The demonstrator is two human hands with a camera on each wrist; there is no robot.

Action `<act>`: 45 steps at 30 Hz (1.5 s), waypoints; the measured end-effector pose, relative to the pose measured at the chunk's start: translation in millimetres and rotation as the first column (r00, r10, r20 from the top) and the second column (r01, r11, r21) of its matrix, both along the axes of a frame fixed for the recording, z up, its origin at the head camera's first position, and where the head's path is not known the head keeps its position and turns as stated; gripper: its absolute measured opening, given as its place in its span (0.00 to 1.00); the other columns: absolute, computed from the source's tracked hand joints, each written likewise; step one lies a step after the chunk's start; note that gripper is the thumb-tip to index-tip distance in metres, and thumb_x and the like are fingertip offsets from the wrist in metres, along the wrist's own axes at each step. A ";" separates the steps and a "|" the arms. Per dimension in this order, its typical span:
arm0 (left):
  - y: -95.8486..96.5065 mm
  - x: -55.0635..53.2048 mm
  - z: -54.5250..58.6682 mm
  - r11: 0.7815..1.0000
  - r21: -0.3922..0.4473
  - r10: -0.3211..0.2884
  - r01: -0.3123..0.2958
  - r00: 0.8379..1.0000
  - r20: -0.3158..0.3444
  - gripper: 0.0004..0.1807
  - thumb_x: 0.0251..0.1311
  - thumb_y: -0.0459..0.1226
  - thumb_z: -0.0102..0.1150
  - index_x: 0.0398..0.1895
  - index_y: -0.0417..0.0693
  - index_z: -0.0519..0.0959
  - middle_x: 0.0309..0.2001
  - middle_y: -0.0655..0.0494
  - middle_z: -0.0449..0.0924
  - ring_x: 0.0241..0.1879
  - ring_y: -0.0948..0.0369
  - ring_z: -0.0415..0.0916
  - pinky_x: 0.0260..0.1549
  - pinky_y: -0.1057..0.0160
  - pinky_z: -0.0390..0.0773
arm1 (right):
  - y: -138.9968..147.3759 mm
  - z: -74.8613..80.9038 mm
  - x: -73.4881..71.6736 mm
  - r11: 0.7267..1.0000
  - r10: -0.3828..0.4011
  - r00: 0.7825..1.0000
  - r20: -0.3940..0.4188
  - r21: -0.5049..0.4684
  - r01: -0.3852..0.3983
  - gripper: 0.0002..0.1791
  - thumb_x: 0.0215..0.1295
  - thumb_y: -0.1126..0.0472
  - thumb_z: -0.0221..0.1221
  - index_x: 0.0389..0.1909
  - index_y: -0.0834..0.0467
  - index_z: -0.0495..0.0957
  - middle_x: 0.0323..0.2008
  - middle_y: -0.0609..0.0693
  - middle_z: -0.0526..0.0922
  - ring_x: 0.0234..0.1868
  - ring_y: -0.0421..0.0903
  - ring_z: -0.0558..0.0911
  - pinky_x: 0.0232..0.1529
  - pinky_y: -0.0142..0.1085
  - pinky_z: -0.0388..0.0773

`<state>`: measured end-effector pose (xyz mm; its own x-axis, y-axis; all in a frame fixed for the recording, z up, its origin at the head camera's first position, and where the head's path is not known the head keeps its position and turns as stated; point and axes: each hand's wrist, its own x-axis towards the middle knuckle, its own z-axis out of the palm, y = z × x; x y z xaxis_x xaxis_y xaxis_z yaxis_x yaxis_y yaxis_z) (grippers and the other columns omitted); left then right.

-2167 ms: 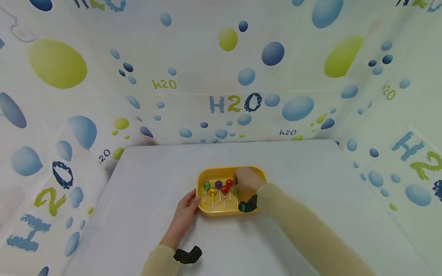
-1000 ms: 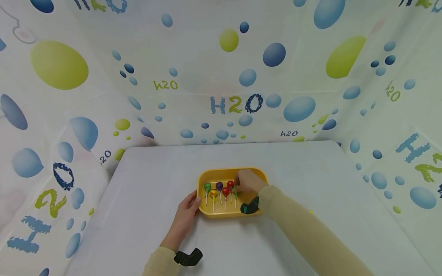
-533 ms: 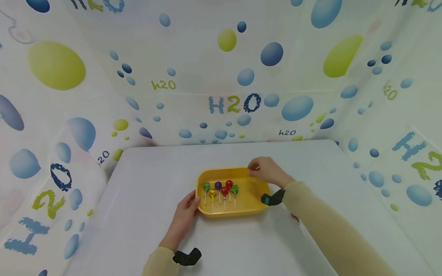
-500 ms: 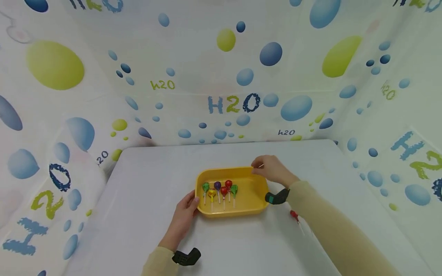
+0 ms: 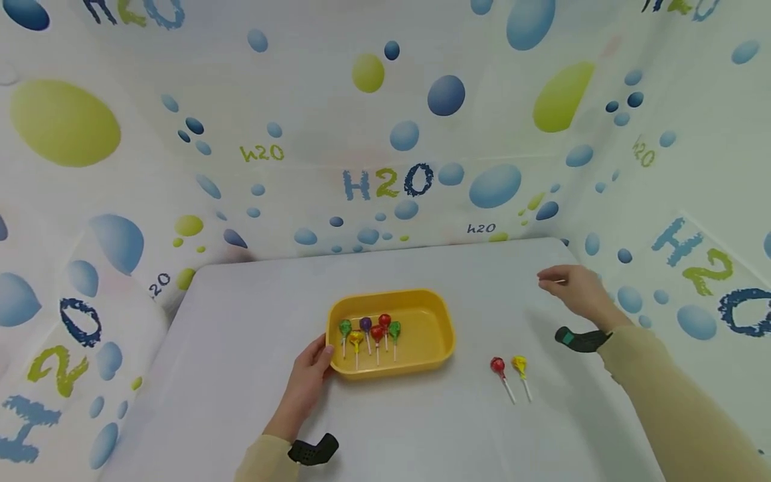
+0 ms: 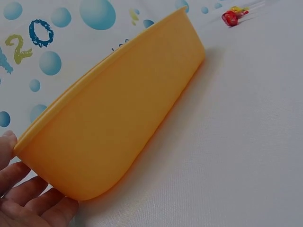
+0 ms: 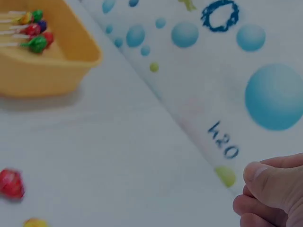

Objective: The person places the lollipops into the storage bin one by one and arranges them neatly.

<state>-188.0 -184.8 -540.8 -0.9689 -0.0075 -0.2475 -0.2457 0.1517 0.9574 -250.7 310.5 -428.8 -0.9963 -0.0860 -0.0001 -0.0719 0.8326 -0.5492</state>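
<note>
My left hand (image 5: pixel 310 375) grips the left end of a yellow tray (image 5: pixel 430 335), thumb at the rim and fingers against the outer wall. Inside lie several lollipops in a loose row: a green one (image 5: pixel 345 327), a yellow one (image 5: pixel 356 338), a purple one (image 5: pixel 365 325), two red ones (image 5: pixel 377 333) and another green one (image 5: pixel 394 329). My right hand (image 5: pixel 578 294) is held over the far right of the table, away from the tray, with its fingers loosely bent and nothing visible in them. A red lollipop (image 5: pixel 497 365) and a yellow lollipop (image 5: pixel 520 365) lie on the table between tray and right forearm.
A white cloth covers the table (image 5: pixel 253 321). Behind it and at both sides hangs a white curtain (image 5: pixel 325 80) printed with blue and green drops. A dark wrist device (image 5: pixel 581 339) sits on the right wrist, and a similar band (image 5: pixel 313 450) on the left.
My right hand has left the tray's right part and moved up and right. The red and yellow lollipops on the table, formerly covered by the arm, now show. Left hand still holds the tray.
</note>
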 end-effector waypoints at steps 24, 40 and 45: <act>0.2 -0.4 1.5 0.999 0.038 -0.002 0.001 1.000 0.022 0.31 0.81 0.42 0.43 0.81 0.42 0.53 0.77 0.38 0.61 0.72 0.44 0.68 0.68 0.53 0.73 | -22.2 -86.9 51.9 0.992 0.111 0.963 0.246 0.037 -0.123 0.16 0.66 0.63 0.66 0.53 0.62 0.85 0.49 0.56 0.88 0.51 0.55 0.84 0.56 0.52 0.84; 2.8 -3.1 -3.4 0.999 0.043 -0.001 0.001 1.000 0.008 0.31 0.81 0.42 0.43 0.80 0.39 0.54 0.77 0.37 0.61 0.73 0.44 0.66 0.68 0.49 0.71 | -29.4 -67.0 41.9 0.986 0.131 0.974 0.185 0.080 -0.148 0.14 0.65 0.64 0.68 0.51 0.63 0.86 0.47 0.57 0.88 0.47 0.53 0.85 0.53 0.50 0.86; 2.4 -3.2 -0.6 0.999 0.048 0.011 -0.012 1.000 0.011 0.31 0.81 0.42 0.43 0.81 0.40 0.54 0.77 0.37 0.61 0.73 0.44 0.67 0.68 0.49 0.72 | -53.2 -34.9 13.0 0.983 0.161 0.978 0.130 0.064 -0.171 0.16 0.68 0.62 0.65 0.55 0.62 0.84 0.49 0.58 0.88 0.49 0.53 0.85 0.55 0.50 0.86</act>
